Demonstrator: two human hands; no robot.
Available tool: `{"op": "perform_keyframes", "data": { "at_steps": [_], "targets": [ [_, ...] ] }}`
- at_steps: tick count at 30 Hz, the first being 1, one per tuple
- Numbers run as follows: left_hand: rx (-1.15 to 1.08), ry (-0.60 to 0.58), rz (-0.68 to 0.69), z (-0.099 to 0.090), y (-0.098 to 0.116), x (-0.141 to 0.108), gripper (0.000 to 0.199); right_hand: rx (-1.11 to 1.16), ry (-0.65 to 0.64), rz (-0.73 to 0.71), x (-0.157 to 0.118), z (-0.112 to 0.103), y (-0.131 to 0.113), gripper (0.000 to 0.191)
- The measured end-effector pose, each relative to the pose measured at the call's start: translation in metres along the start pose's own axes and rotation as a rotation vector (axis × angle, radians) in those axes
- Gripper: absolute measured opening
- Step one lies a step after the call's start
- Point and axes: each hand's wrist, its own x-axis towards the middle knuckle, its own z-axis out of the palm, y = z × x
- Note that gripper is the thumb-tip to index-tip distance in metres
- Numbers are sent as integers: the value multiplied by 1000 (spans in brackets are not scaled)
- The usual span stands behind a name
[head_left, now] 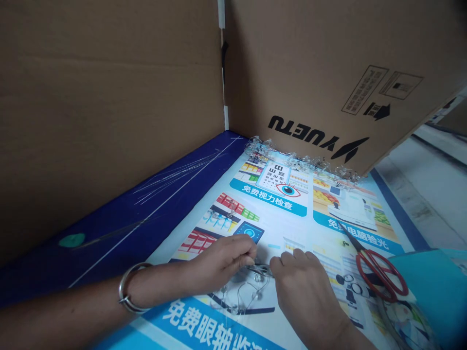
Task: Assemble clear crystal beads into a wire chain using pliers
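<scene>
Low in the middle of the head view, a tangle of thin wire or line with small clear pieces (239,294) hangs between my two hands over a printed sheet. My left hand (228,260), with a silver bangle at the wrist, is closed in a pinch on one side of the tangle. On the other side my right hand (304,284) is curled, its fingers wrapped round the strands. The hands are a short gap apart. Which strand each finger holds is too small to tell.
Red-handled scissors (381,274) lie at the right, by a teal sheet (430,287). More tangled clear pieces (310,163) line the base of a cardboard wall (328,73). Another cardboard wall (109,87) rises at left, above loose clear strands (182,175) and a green piece (72,240).
</scene>
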Motion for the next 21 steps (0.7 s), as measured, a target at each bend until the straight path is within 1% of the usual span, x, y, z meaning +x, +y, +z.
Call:
{"op": "perform_keyframes", "data": {
  "at_steps": [6, 13, 18, 21],
  "targets": [
    [4, 12, 31, 2, -1, 0, 19, 8, 16, -20, 0, 2, 2, 15],
    [12, 19, 33, 2, 1, -1, 16, 8, 26, -6, -1, 3, 2, 16],
    [25, 26, 5, 3, 0, 0, 16, 0, 63, -1, 0, 4, 0, 18],
    [16, 30, -11, 2, 0, 0, 17, 30, 76, -12, -3, 5, 4, 16]
  ]
}}
